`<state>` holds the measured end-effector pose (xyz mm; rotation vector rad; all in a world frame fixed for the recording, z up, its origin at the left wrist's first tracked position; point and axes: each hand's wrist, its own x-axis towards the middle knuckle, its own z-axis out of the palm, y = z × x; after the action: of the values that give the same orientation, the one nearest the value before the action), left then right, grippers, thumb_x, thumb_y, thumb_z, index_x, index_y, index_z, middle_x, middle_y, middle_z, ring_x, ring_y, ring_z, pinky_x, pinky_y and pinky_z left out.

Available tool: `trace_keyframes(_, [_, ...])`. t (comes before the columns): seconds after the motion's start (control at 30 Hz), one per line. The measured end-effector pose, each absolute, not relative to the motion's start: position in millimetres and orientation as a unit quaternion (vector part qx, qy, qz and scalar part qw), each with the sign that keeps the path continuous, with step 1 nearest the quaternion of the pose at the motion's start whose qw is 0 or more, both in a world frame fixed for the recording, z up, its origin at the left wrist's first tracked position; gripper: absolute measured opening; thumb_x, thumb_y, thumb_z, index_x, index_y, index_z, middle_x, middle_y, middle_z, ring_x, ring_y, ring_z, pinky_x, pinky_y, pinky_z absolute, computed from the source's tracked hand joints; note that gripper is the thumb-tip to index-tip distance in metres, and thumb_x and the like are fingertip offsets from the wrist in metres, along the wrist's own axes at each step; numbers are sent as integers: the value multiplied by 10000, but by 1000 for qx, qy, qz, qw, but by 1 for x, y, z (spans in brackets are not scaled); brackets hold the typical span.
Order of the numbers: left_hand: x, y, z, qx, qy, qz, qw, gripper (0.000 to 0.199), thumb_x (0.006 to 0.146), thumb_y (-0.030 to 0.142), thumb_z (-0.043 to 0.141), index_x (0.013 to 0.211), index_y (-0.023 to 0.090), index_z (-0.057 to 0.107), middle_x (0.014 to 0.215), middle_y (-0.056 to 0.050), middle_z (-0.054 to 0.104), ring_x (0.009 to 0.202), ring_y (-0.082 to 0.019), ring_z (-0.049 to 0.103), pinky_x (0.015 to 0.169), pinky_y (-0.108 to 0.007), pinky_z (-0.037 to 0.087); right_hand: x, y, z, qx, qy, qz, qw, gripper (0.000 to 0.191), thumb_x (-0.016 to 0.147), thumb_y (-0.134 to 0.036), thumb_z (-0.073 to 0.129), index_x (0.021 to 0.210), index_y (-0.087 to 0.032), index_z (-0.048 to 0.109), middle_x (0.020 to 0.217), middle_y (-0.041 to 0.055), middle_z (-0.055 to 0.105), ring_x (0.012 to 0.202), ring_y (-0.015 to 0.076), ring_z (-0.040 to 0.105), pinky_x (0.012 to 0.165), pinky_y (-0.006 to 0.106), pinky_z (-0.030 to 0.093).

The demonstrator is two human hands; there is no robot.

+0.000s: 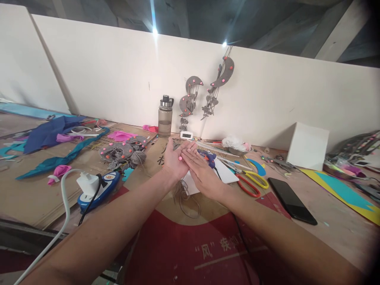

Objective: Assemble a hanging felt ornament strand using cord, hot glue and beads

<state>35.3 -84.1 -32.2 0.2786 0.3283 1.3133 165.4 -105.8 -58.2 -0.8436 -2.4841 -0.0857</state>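
Note:
My left hand (174,161) lies palm up above the middle of the table with its fingers stretched out flat. A small pink ball (180,158) rests on that palm, beside the edge of my right hand (199,168). Flat and palm down, my right hand lies across the left fingers and hides part of them. Whether anything else is between the palms is hidden. Loose grey-brown cord (190,213) lies on the cardboard below my hands. Partly behind my right hand are a dark blue tool (210,158) and a white sheet (227,172).
To the right are red-and-yellow-handled scissors (249,186) and a black phone (292,201). At left stand a blue power strip (103,188) with a white plug and grey felt pieces with pink balls (124,152). A bottle (165,118) stands behind; grey moon hangings (224,75) hang on the wall.

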Motion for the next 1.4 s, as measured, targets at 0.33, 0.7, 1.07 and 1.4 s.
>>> trace_keyframes(0.33, [27, -84, -27, 143, 131, 610, 769, 612, 860, 637, 377, 1151, 126, 548, 1196, -196, 607, 1089, -269, 614, 901, -405, 516, 161, -113, -57, -373, -904, -72, 197, 652, 974, -477, 252, 1497, -91, 208, 1567, 116, 190, 1467, 223, 72, 1182, 500, 72])
trace_keyframes(0.7, [24, -79, -29, 155, 130, 610, 766, 673, 862, 645, 361, 1216, 93, 513, 1260, -220, 577, 1189, -289, 554, 958, -413, 478, 149, -115, -56, -370, -898, -27, 236, 631, 976, -503, 190, 1500, -151, 220, 1564, 92, 221, 1462, 203, 120, 1177, 482, 108])
trace_keyframes(1.07, [26, -78, -34, 170, 116, 616, 761, 646, 873, 642, 338, 1190, 118, 545, 1313, -204, 546, 1226, -268, 529, 994, -385, 444, 145, -126, -54, -357, -905, -44, 225, 669, 962, -535, 221, 1507, -148, 195, 1563, 93, 223, 1459, 207, 135, 1174, 466, 134])
trace_keyframes(1.4, [23, -73, -35, 184, 116, 619, 754, 667, 872, 651, 317, 1187, 113, 552, 1310, -199, 551, 1219, -264, 538, 952, -376, 479, 152, -129, -53, -364, -904, -52, 219, 615, 972, -499, 247, 1506, -197, 210, 1557, 78, 247, 1455, 212, 156, 1158, 485, 158])
